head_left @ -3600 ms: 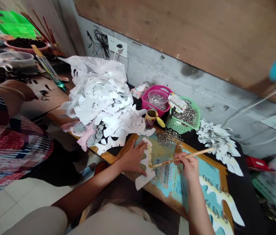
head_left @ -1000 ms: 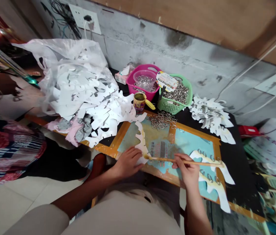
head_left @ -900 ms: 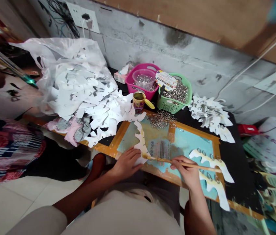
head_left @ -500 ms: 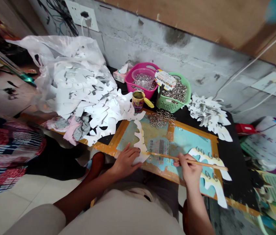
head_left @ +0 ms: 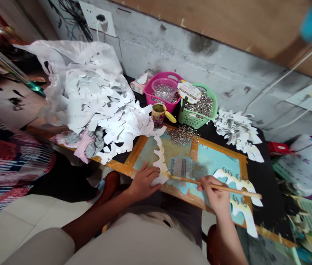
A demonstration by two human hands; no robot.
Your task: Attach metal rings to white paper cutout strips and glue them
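My left hand (head_left: 146,179) lies flat with its fingers stretched over the near end of a white jagged-edged cutout (head_left: 160,156), pressing it to the board. Yellowish smears run along the cutout's right edge. In my right hand (head_left: 216,193) is a long thin wooden stick (head_left: 185,179), gripped between thumb and fingers. Its yellowish tip meets the cutout's edge beside my left hand. To the right, two similar white cutouts (head_left: 251,219) bear metal rings (head_left: 235,200) along their yellow-smeared edges. Past the cutout sits a pile of loose metal rings (head_left: 183,134).
A large heap of white cutouts (head_left: 97,99) spills from a plastic bag at left. Behind stand a stained cup (head_left: 158,118), a pink basket (head_left: 148,92) and a green basket (head_left: 190,120) of metal pieces. More cutouts (head_left: 237,132) lie right. A person in patterned clothing (head_left: 9,165) is at left.
The stick and my right hand have shifted slightly right and toward me, the tip staying at the cutout's edge. My left hand keeps its place on the cutout. The view has shifted slightly.
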